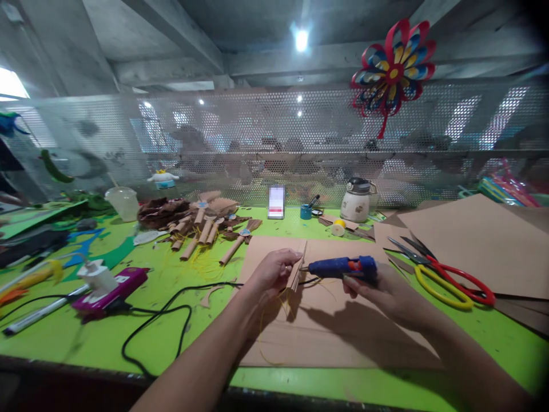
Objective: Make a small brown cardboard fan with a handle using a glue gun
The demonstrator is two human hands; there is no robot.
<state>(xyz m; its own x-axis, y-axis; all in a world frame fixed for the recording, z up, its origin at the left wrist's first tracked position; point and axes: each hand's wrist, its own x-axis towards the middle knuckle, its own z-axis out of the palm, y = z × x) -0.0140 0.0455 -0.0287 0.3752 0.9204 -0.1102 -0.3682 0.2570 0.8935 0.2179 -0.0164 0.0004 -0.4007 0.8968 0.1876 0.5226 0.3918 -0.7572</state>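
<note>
Near the middle of the table, my left hand [277, 270] is closed on a small piece of folded brown paper [295, 276], held upright with yellow thread [288, 309] trailing below it. My right hand [388, 294] grips a blue hot glue gun [338, 267], whose nozzle points left and meets or nearly meets the paper's edge. Whether glue is coming out is too small to tell. Both hands are above a large sheet of brown paper [334, 349] lying on the green table.
Left of the sheet lie several brown paper rolls with yellow threads [206, 232]. A black cord [171, 312] loops beside a purple power strip [114, 292]. Scissors with red and yellow handles [450, 280] rest at right. A phone [275, 202] and a white bottle [355, 205] stand behind.
</note>
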